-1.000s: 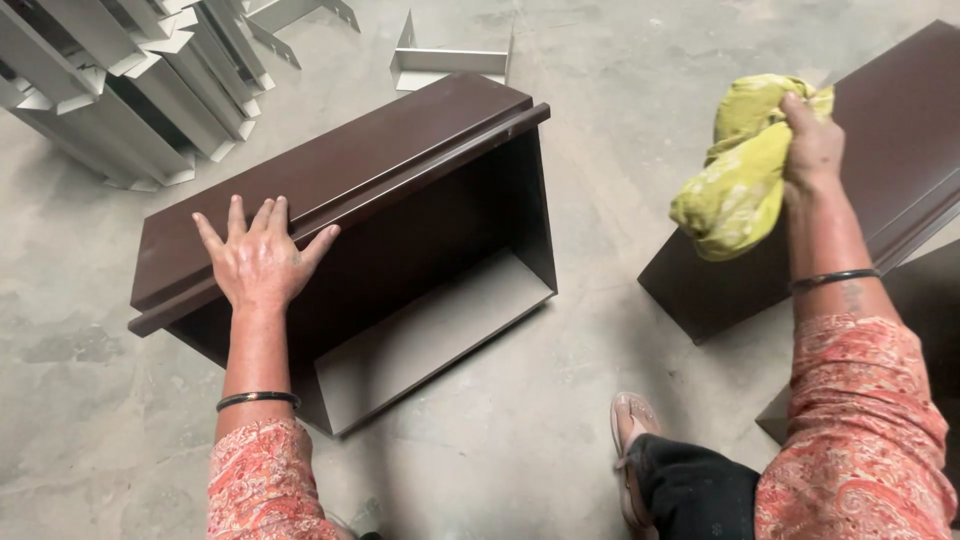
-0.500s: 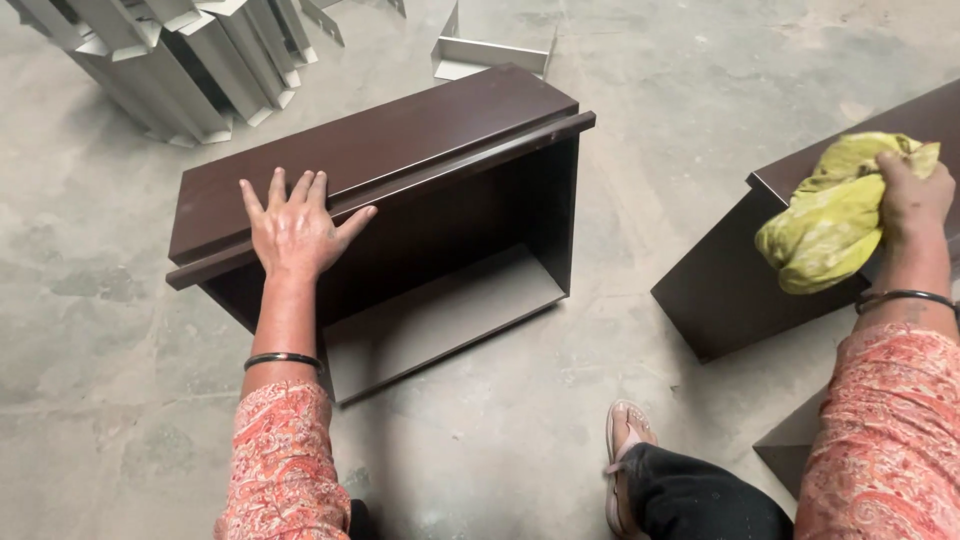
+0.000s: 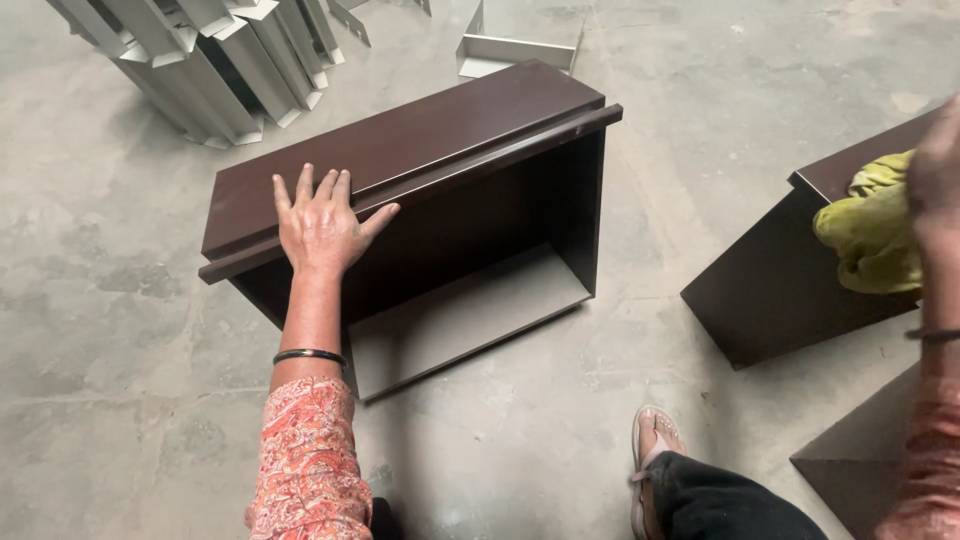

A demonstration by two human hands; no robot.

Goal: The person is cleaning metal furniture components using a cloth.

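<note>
Dark brown sheet metal, folded into an open-fronted box (image 3: 420,190), lies on a bare concrete floor (image 3: 120,330) as a person seated beside it presses the left hand (image 3: 322,228) flat on its upper panel, fingers spread wide and thumb out along the raised front lip, gripping nothing. The box rests on its side, its hollow facing the camera, near the middle of the view. A thin dark bangle (image 3: 309,354) circles the left wrist above an orange patterned sleeve (image 3: 308,460). At the right edge, the right hand (image 3: 935,180) rests on a crumpled yellow cloth (image 3: 870,235) that sits on the top of a second brown metal box (image 3: 780,290); the hand is blurred and partly cut off by the frame, so whether its fingers close on the cloth cannot be told. A sandalled foot (image 3: 655,440) shows on the floor between the two boxes. Behind the first box, a stack of pale grey folded metal pieces (image 3: 220,60) stands at the upper left, with a single grey bracket (image 3: 515,40) lying well apart near the top centre.
</note>
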